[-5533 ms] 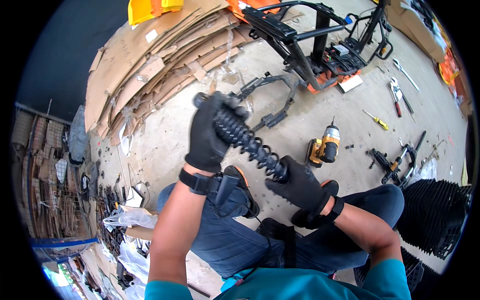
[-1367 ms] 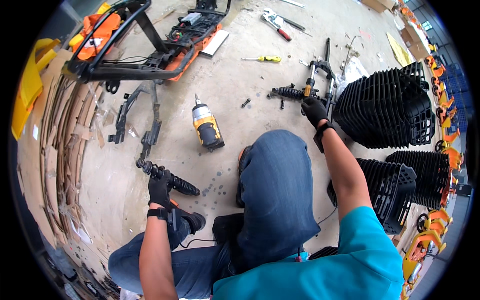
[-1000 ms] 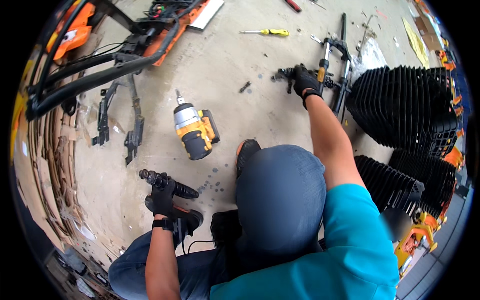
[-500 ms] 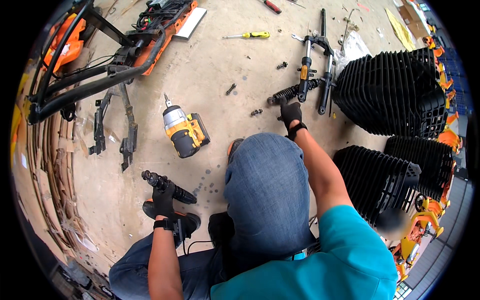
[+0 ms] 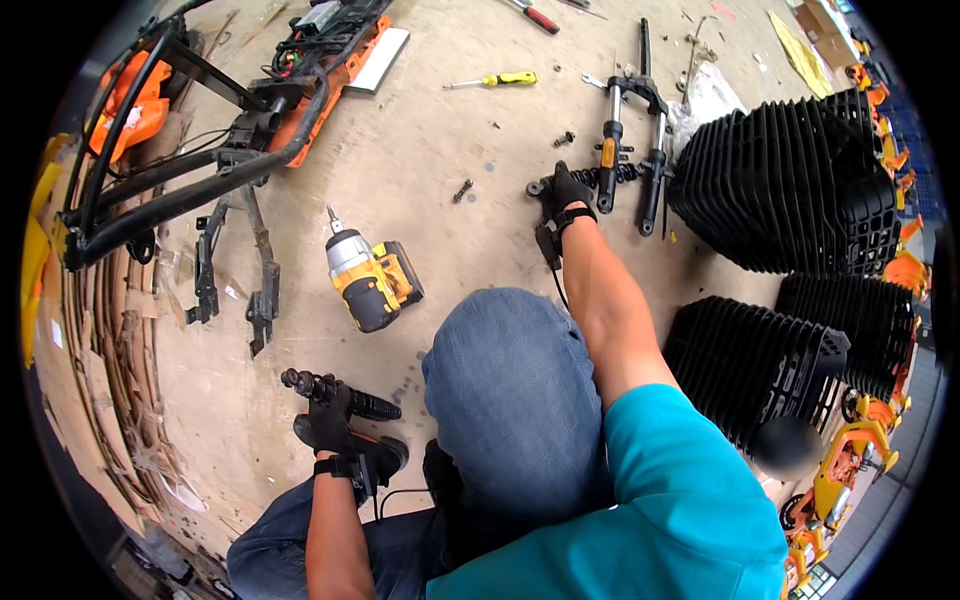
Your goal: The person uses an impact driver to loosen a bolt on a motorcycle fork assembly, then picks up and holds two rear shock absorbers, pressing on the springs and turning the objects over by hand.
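My left hand [image 5: 328,420], in a dark glove, is closed around a black shock absorber [image 5: 374,405] with a coil spring, held low over my shoe. Ahead on the floor, my gloved right hand [image 5: 568,192] grips a second shock absorber [image 5: 534,188]. Its eye end sticks out left of the hand, and its spring runs right, towards a front fork [image 5: 609,150] with two silver and black legs. Two small bolts, one a dark bolt [image 5: 462,190] and the other a bolt [image 5: 564,139], lie near the right hand. My palms and some fingers are hidden.
A yellow and black cordless impact driver [image 5: 365,285] lies between my hands. Beyond it is a yellow-handled screwdriver [image 5: 508,78]. A black and orange vehicle frame [image 5: 200,180] stands left, by stacked cardboard [image 5: 105,370]. Ribbed black baskets [image 5: 780,190] stand right.
My right hand has moved left and forward along the second shock absorber. A bolt left of that hand no longer shows. My left hand keeps its hold, and the view has shifted slightly.
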`<action>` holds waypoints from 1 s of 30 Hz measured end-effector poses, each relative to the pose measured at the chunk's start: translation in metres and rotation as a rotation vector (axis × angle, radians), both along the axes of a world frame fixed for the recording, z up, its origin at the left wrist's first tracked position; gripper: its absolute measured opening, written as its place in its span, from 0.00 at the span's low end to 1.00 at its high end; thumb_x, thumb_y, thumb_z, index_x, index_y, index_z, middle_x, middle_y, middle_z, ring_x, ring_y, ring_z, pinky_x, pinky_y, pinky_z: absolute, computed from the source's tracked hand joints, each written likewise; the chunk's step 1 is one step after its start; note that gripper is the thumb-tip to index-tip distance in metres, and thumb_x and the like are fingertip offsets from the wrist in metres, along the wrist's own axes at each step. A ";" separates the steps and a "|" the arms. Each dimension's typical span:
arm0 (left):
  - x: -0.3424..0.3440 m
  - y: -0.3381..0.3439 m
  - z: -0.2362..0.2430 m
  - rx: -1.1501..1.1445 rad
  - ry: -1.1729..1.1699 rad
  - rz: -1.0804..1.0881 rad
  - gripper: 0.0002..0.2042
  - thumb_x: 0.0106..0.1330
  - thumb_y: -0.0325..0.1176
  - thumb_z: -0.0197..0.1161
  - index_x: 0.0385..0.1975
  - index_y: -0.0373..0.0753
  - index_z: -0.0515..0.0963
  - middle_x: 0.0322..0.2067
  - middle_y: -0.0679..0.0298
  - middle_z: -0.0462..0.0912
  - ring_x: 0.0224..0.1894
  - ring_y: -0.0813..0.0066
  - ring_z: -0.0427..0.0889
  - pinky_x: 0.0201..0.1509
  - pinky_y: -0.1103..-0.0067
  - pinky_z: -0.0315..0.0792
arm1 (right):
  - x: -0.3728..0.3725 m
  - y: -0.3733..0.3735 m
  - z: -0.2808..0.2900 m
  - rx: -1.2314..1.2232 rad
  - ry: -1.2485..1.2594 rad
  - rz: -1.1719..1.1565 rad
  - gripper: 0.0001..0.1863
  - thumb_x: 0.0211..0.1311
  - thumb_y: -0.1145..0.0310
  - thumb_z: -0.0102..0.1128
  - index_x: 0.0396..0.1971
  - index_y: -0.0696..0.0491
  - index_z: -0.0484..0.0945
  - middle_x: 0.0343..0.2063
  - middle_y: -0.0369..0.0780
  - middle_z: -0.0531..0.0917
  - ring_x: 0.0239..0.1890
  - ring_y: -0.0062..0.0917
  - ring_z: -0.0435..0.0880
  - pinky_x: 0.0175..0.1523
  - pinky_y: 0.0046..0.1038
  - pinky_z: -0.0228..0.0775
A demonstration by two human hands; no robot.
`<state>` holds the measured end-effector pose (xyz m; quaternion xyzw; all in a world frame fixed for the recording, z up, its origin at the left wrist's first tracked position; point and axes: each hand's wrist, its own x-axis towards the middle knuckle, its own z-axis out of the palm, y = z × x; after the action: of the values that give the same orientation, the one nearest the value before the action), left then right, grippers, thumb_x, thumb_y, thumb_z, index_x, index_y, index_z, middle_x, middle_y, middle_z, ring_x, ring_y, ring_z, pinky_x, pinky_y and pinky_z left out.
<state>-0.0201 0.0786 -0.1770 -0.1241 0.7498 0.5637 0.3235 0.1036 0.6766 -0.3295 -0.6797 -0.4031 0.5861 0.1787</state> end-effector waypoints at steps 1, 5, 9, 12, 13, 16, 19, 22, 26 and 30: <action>-0.005 0.018 0.000 0.019 0.003 -0.050 0.20 0.64 0.31 0.67 0.55 0.36 0.73 0.42 0.68 0.78 0.40 0.78 0.76 0.45 0.80 0.72 | 0.036 0.029 -0.039 0.202 -0.194 0.240 0.16 0.69 0.55 0.54 0.34 0.50 0.83 0.29 0.38 0.85 0.29 0.25 0.83 0.32 0.30 0.74; -0.002 0.018 0.007 -0.048 0.059 -0.079 0.21 0.64 0.32 0.67 0.56 0.36 0.73 0.43 0.67 0.79 0.40 0.79 0.76 0.46 0.80 0.72 | 0.019 0.027 -0.028 -0.149 -0.121 0.198 0.19 0.70 0.51 0.50 0.38 0.50 0.83 0.33 0.40 0.86 0.37 0.27 0.84 0.40 0.30 0.75; -0.004 0.002 -0.006 -0.048 0.030 -0.069 0.21 0.64 0.31 0.67 0.56 0.37 0.72 0.44 0.67 0.78 0.41 0.79 0.77 0.47 0.80 0.73 | 0.030 -0.055 0.037 0.450 -0.523 0.782 0.17 0.67 0.56 0.55 0.32 0.53 0.85 0.29 0.42 0.87 0.32 0.27 0.84 0.37 0.31 0.74; 0.000 0.017 0.008 0.028 -0.040 0.023 0.21 0.64 0.29 0.67 0.56 0.37 0.72 0.44 0.67 0.78 0.41 0.78 0.77 0.47 0.79 0.73 | 0.043 -0.113 0.062 0.143 0.108 0.223 0.11 0.56 0.64 0.66 0.29 0.57 0.83 0.23 0.42 0.84 0.22 0.25 0.81 0.26 0.28 0.70; 0.003 0.012 0.009 -0.009 -0.033 0.036 0.21 0.63 0.27 0.67 0.57 0.37 0.72 0.44 0.67 0.78 0.42 0.76 0.78 0.47 0.78 0.74 | 0.042 -0.140 0.091 0.219 0.228 0.333 0.15 0.54 0.61 0.66 0.26 0.60 0.80 0.21 0.39 0.83 0.20 0.23 0.79 0.22 0.26 0.67; 0.004 0.013 0.002 0.120 -0.007 0.026 0.21 0.62 0.28 0.68 0.55 0.35 0.72 0.44 0.65 0.79 0.45 0.74 0.78 0.52 0.78 0.73 | 0.064 -0.154 0.104 -0.146 0.589 0.199 0.11 0.59 0.63 0.60 0.23 0.54 0.79 0.19 0.36 0.80 0.18 0.19 0.75 0.23 0.22 0.65; 0.003 0.006 0.006 0.040 0.113 0.018 0.21 0.64 0.27 0.67 0.56 0.36 0.72 0.43 0.67 0.79 0.42 0.77 0.77 0.47 0.79 0.73 | 0.060 -0.170 0.168 0.023 0.413 0.306 0.09 0.63 0.67 0.55 0.25 0.55 0.77 0.19 0.34 0.77 0.20 0.20 0.74 0.27 0.23 0.67; -0.014 0.008 0.024 0.080 0.119 0.077 0.19 0.63 0.28 0.67 0.54 0.36 0.74 0.39 0.68 0.78 0.37 0.80 0.77 0.42 0.82 0.73 | 0.068 -0.162 0.232 0.120 0.410 0.494 0.08 0.60 0.69 0.60 0.37 0.56 0.77 0.24 0.35 0.78 0.27 0.18 0.77 0.31 0.23 0.70; -0.047 0.032 0.088 0.349 0.212 0.113 0.17 0.64 0.30 0.68 0.51 0.40 0.75 0.34 0.71 0.78 0.34 0.82 0.77 0.39 0.83 0.73 | 0.069 -0.141 0.344 0.145 0.450 0.672 0.19 0.56 0.72 0.63 0.49 0.56 0.74 0.30 0.34 0.78 0.28 0.16 0.76 0.28 0.21 0.72; -0.075 0.043 0.199 0.423 0.436 0.037 0.15 0.66 0.27 0.64 0.52 0.36 0.74 0.37 0.68 0.79 0.37 0.79 0.79 0.44 0.80 0.75 | 0.052 -0.146 0.437 0.398 0.622 0.907 0.34 0.52 0.76 0.63 0.63 0.59 0.67 0.42 0.39 0.79 0.40 0.21 0.80 0.41 0.23 0.78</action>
<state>-0.0948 0.1215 0.0220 0.0564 0.6651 0.7265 0.1631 0.1552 0.5304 0.1076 -0.1885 -0.6848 0.6890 0.1441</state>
